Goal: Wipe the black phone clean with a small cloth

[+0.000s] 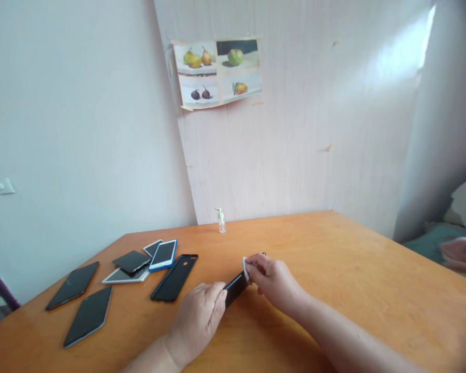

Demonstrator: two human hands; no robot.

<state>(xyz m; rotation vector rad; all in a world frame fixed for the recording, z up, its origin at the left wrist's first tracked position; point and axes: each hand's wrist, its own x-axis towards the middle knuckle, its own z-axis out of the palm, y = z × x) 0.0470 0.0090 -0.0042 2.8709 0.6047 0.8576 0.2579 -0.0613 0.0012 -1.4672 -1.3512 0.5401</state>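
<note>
A dark phone [236, 290] is held tilted above the front middle of the table, with my left hand [202, 316] wrapped round its near end. At the phone's far end, my right hand [270, 274] pinches a small white wipe or cloth [245, 269] against the edge. Part of the phone is hidden behind my fingers. To the left of my left hand lies a black phone case [175, 278], its hollow side up with a round hole near the far end.
On the wooden table [334, 290], several phones lie at left, among them a blue-edged phone [163, 256], a black phone [73, 285] and a grey-edged phone [88, 317]. Some overlap in a pile. A small clear pump bottle [222, 224] stands at the back edge by the wall.
</note>
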